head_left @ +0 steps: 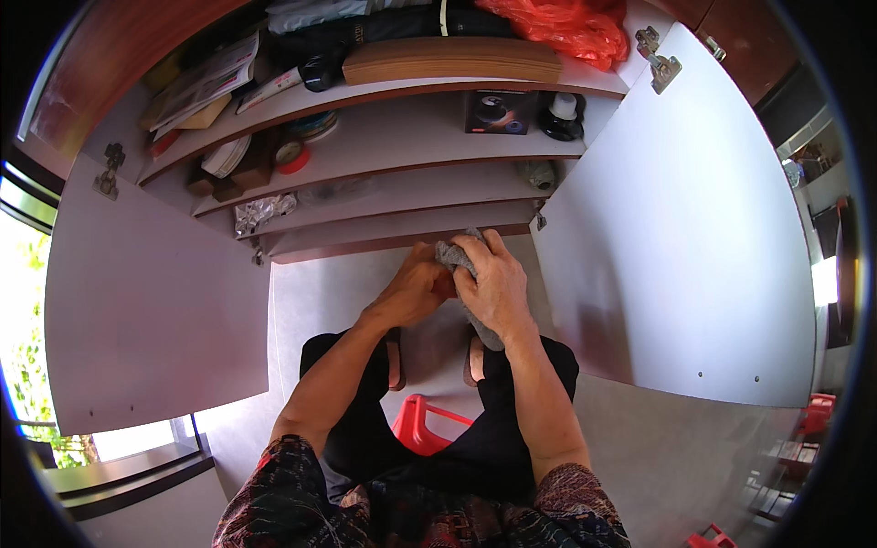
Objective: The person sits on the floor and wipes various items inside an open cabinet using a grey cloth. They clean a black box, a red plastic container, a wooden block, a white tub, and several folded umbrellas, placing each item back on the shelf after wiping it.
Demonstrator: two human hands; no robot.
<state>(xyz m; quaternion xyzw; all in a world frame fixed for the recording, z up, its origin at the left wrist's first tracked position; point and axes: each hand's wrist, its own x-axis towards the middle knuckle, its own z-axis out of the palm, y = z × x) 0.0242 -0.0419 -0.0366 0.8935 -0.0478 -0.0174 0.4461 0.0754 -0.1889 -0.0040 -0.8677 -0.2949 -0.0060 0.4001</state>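
Bunching a grey cloth [453,257] in the right hand [493,279], the person leans toward an open cabinet with both forearms stretched forward. The right fingers are bent over the cloth, and its lower end hangs down beneath the wrist. The left hand [413,286] is curled just beside it, touching or nearly so; its fingertips are hidden, so it is impossible to tell whether it grips the cloth too. The cloth is in front of the cabinet's lowest shelf edge, above the grey floor [630,447].

2 white doors stand swung out, the left door [164,301] and the right door [685,256], with the hands between them. On the top shelf, a long brown box [452,62] lies near a red plastic bag [571,29]. Below, a dark box [498,111] sits beside a black, white-topped container [561,119], and a red roll of tape [292,157] lies toward the left. Crumpled clear plastic [265,213] rests lower down. Part of a red stool [416,425] shows between the person's legs.
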